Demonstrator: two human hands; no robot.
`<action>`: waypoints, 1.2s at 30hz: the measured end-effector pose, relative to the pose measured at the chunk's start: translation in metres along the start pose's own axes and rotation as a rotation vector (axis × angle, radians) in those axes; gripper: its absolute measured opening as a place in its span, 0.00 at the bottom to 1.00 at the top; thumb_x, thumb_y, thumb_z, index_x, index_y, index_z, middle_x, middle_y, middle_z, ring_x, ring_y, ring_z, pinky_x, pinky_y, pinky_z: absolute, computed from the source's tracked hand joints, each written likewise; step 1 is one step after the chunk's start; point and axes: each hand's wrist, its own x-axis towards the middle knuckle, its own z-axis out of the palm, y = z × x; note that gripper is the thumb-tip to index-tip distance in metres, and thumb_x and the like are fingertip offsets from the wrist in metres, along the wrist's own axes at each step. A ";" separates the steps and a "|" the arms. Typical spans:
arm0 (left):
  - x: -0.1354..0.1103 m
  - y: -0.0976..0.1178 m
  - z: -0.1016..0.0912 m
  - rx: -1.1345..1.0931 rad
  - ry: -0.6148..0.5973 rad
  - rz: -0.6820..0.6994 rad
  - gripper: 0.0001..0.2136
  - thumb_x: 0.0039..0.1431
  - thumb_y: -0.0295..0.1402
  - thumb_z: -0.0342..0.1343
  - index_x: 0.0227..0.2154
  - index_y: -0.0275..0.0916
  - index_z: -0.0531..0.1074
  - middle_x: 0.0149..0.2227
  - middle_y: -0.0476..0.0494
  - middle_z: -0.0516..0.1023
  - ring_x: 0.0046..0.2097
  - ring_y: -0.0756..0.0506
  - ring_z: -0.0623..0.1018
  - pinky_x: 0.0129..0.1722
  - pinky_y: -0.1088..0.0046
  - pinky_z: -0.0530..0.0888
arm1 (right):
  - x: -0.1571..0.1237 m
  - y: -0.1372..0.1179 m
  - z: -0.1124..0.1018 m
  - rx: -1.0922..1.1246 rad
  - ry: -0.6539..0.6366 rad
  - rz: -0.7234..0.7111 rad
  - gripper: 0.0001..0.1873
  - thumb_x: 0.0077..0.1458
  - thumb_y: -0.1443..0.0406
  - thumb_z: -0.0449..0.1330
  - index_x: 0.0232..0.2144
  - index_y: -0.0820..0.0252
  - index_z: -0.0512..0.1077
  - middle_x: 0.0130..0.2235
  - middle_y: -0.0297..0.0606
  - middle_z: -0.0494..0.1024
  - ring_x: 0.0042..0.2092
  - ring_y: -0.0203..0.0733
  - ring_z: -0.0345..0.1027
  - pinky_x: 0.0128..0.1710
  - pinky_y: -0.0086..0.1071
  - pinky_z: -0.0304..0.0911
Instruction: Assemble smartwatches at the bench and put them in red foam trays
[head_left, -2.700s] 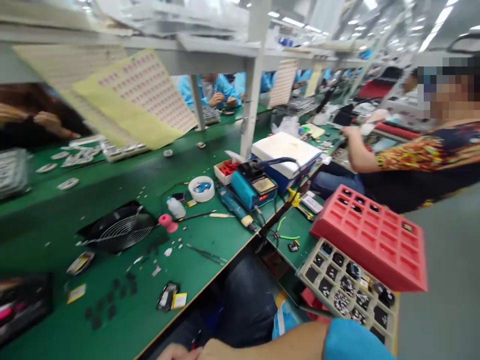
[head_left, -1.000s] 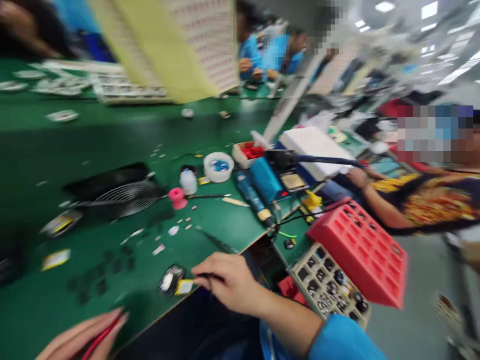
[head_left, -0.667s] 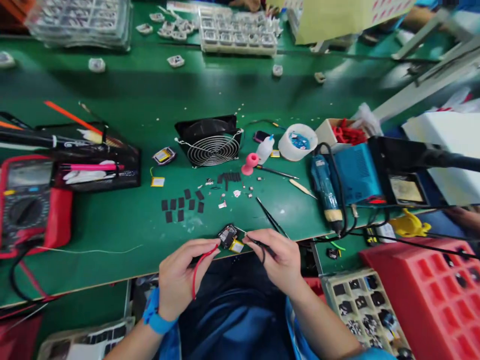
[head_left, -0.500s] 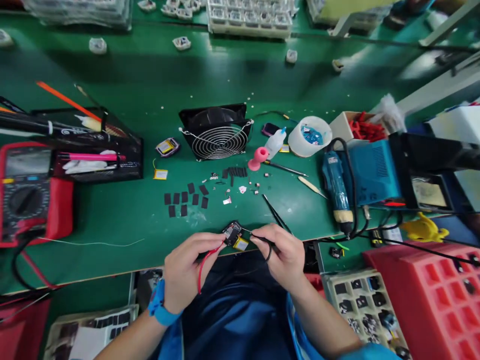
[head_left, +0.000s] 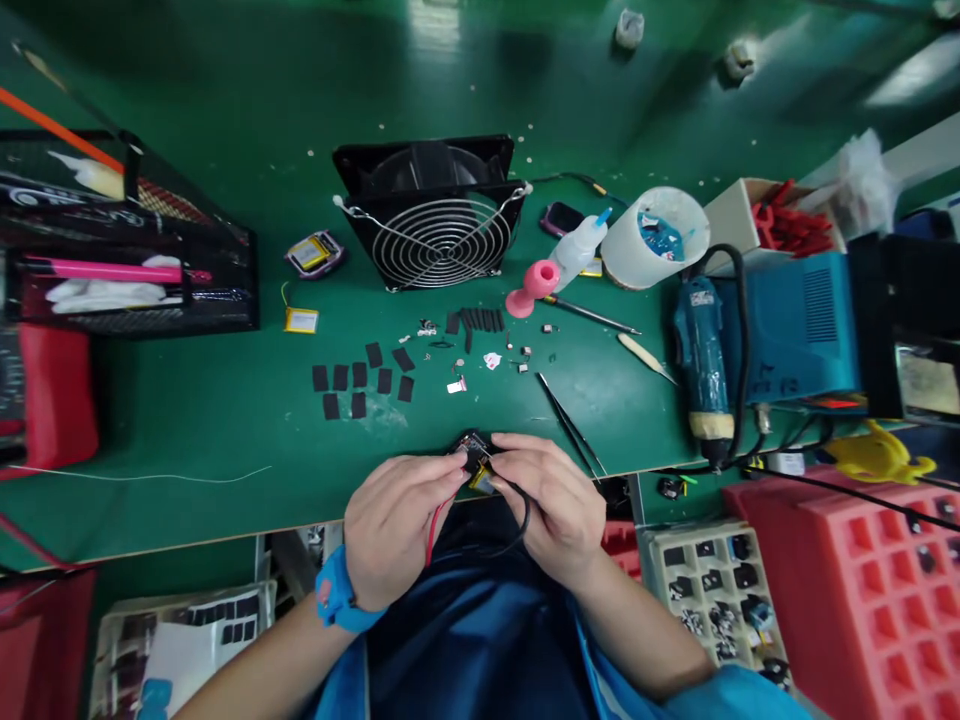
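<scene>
Left hand (head_left: pixel 405 525) pinches a red lead (head_left: pixel 430 528), right hand (head_left: pixel 551 505) a black lead (head_left: pixel 525 515). The tips are seemingly on the module (head_left: pixel 474 452) at lower centre, at the surface (head_left: pixel 187 420) edge. Risk: a slipped tip may bridge contacts, or the module may slide off.

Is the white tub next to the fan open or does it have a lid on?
Open: the white tub has no lid, and blue contents show inside its rim.
</scene>
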 end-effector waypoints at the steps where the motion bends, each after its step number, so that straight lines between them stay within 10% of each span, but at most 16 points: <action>1: 0.000 0.000 0.001 0.013 0.003 0.006 0.09 0.62 0.20 0.61 0.43 0.38 0.76 0.44 0.42 0.85 0.44 0.46 0.84 0.44 0.70 0.81 | 0.000 0.000 0.001 0.000 -0.001 -0.004 0.15 0.61 0.75 0.63 0.50 0.62 0.76 0.39 0.44 0.84 0.49 0.49 0.80 0.46 0.44 0.79; 36: 0.002 0.001 0.002 0.068 -0.001 0.031 0.09 0.61 0.18 0.61 0.42 0.35 0.77 0.43 0.39 0.85 0.44 0.45 0.84 0.43 0.70 0.82 | -0.002 0.003 0.010 -0.021 -0.013 0.016 0.15 0.61 0.77 0.62 0.49 0.64 0.76 0.38 0.45 0.83 0.47 0.48 0.80 0.44 0.42 0.80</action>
